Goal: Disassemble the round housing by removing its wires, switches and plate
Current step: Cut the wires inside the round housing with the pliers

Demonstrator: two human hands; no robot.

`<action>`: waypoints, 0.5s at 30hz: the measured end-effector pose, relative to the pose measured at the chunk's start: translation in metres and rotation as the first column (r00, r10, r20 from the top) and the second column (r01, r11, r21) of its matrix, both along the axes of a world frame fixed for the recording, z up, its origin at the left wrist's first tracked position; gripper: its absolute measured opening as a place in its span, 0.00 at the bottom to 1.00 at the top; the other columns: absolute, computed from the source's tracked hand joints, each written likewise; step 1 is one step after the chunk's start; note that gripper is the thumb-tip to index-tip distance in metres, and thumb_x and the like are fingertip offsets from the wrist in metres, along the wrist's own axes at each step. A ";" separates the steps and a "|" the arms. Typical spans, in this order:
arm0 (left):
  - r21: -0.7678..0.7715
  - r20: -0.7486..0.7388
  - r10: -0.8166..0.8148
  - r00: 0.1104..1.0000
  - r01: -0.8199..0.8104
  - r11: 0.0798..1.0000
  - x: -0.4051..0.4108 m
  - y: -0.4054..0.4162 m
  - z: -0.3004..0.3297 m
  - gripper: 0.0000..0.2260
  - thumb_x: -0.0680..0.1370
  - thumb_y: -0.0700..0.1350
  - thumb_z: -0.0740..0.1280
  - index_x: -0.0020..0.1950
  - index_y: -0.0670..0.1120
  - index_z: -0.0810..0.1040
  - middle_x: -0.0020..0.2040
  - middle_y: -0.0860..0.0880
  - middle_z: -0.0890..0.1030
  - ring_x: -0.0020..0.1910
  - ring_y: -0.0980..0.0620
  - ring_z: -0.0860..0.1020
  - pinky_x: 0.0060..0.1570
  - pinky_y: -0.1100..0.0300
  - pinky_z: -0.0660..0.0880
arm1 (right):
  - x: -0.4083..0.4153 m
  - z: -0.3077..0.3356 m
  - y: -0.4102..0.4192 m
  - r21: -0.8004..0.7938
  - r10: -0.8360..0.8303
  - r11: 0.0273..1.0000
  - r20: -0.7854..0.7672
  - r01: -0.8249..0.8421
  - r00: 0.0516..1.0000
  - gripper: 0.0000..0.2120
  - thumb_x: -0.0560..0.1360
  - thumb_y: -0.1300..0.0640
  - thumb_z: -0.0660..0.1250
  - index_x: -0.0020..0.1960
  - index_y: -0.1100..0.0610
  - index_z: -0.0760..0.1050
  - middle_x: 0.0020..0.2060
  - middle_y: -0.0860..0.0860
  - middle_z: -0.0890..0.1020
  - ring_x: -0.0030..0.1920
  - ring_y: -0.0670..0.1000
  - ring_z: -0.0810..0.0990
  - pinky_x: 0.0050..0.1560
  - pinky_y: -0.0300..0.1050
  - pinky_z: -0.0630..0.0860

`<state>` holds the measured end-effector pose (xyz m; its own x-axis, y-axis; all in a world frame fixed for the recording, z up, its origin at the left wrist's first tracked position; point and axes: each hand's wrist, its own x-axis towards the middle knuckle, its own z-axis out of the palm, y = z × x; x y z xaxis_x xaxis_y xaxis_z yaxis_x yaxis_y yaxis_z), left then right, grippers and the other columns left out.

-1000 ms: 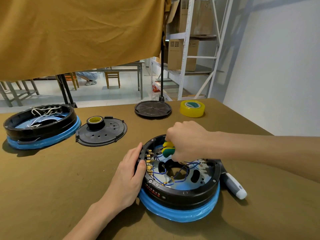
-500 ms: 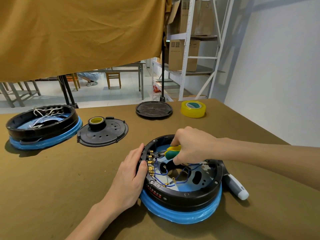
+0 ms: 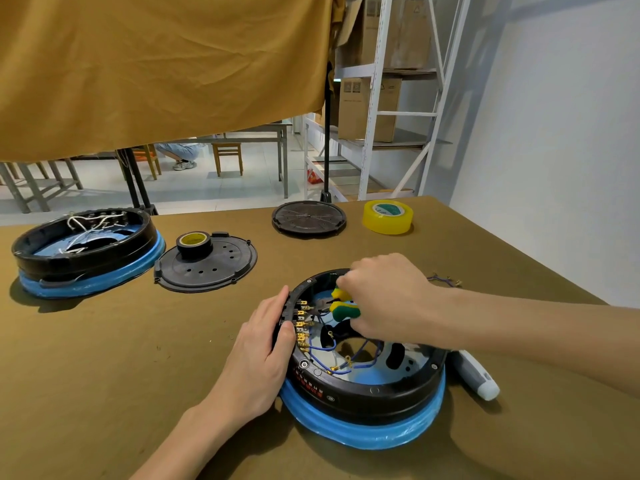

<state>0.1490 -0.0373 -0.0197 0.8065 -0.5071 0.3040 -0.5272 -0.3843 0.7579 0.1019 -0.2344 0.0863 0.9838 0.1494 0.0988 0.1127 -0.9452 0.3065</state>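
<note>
— Where's the round housing [image 3: 363, 386]?
— Between both hands on the worktop [image 3: 104, 358]; left hand [image 3: 263, 348] lies flat against its rim.
— The right hand [image 3: 384, 296]?
— Fist curled round yellow-green pliers [image 3: 341, 306] inside it, among blue wires [image 3: 329, 348].

Bright, even daylight; soft shadows fall toward me under my housing [image 3: 363, 393] on the bench [image 3: 104, 375]. Sharp at centre; the shelving [image 3: 381, 98] at one o'clock bows from wide-angle distortion.
</note>
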 end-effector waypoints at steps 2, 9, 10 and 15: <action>0.007 0.004 0.005 1.000 -0.005 1.000 0.000 0.000 -0.001 0.35 0.78 0.67 0.47 0.83 0.55 0.57 0.76 0.58 0.68 0.73 0.62 0.67 0.75 0.51 0.66 | 0.005 0.012 -0.006 0.188 -0.088 0.975 -0.158 0.118 0.984 0.19 0.70 0.46 0.75 0.56 0.55 0.80 0.43 0.51 0.82 0.39 0.54 0.79 0.34 0.44 0.72; -0.003 -0.006 -0.001 1.000 0.001 1.000 0.001 0.001 -0.002 0.35 0.78 0.68 0.47 0.83 0.55 0.57 0.76 0.58 0.68 0.73 0.60 0.68 0.73 0.47 0.68 | 0.000 0.003 -0.002 0.045 -0.049 0.998 -0.042 0.051 0.998 0.14 0.70 0.48 0.73 0.52 0.54 0.78 0.40 0.51 0.79 0.39 0.57 0.78 0.32 0.44 0.68; 0.000 -0.004 -0.002 1.000 0.002 1.000 0.001 0.000 -0.002 0.35 0.78 0.68 0.47 0.83 0.55 0.57 0.76 0.58 0.68 0.73 0.60 0.68 0.73 0.47 0.68 | 0.000 0.008 -0.007 0.143 -0.113 0.981 -0.127 0.131 0.985 0.15 0.70 0.47 0.74 0.51 0.54 0.78 0.40 0.51 0.79 0.39 0.56 0.78 0.33 0.44 0.70; -0.012 -0.009 -0.001 1.000 0.001 1.000 0.001 0.000 -0.001 0.35 0.77 0.68 0.47 0.83 0.55 0.57 0.75 0.59 0.69 0.73 0.61 0.68 0.74 0.48 0.67 | -0.012 0.005 -0.022 0.106 -0.078 0.992 0.029 0.075 0.997 0.25 0.71 0.43 0.72 0.65 0.52 0.79 0.48 0.53 0.84 0.45 0.58 0.82 0.41 0.46 0.77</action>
